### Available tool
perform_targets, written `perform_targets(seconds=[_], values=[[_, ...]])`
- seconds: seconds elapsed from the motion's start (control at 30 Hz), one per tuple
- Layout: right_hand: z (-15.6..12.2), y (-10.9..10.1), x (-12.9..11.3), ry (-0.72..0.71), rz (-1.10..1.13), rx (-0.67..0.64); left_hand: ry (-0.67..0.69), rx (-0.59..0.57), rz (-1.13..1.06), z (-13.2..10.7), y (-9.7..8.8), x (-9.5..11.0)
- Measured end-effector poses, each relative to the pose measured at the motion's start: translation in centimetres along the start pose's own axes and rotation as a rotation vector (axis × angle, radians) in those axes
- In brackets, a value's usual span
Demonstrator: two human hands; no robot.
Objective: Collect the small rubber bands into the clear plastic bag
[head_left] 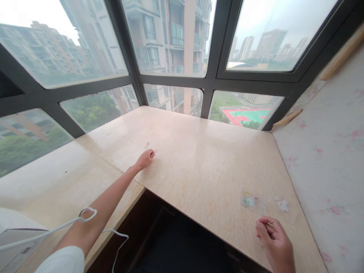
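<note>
- White cable (68,223) is looped over the left forearm, well left of the clear compartment box.
- Printed marks are carried by the white carton (14,242), at the far left of the clear box; they are too small and blurred to be read.
- Yellow and green items are held in the clear compartment box (257,206), set on the table (193,167).
- White pieces (282,205) are scattered just right of it.
- The right hand (275,242) is placed just in front of it, fingers curled; whether anything is held cannot be told.
- The left hand (146,159) is stretched beside small rings (148,144), well left of and beyond it; its fingers are bunched, any grip hidden.
</note>
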State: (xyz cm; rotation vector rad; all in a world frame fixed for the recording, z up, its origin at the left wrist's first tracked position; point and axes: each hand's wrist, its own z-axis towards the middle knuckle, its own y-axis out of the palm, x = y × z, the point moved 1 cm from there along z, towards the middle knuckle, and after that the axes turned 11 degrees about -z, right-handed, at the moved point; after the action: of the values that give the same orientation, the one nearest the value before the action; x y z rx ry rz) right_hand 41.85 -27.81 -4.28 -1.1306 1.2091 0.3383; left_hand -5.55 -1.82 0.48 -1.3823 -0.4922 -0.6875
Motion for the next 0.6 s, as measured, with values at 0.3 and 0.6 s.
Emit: perform_targets(seconds=[0.3,0.6], values=[[-0.4,0.4,-1.0,-0.08,0.021,0.004,0.225,-0.25,-0.405,-2.0,7.7,12.9],[-0.5,0.7,-1.1,-0.15,0.07,0.017,0.426,-0.567,-0.77,-6.1,17.0,25.6]])
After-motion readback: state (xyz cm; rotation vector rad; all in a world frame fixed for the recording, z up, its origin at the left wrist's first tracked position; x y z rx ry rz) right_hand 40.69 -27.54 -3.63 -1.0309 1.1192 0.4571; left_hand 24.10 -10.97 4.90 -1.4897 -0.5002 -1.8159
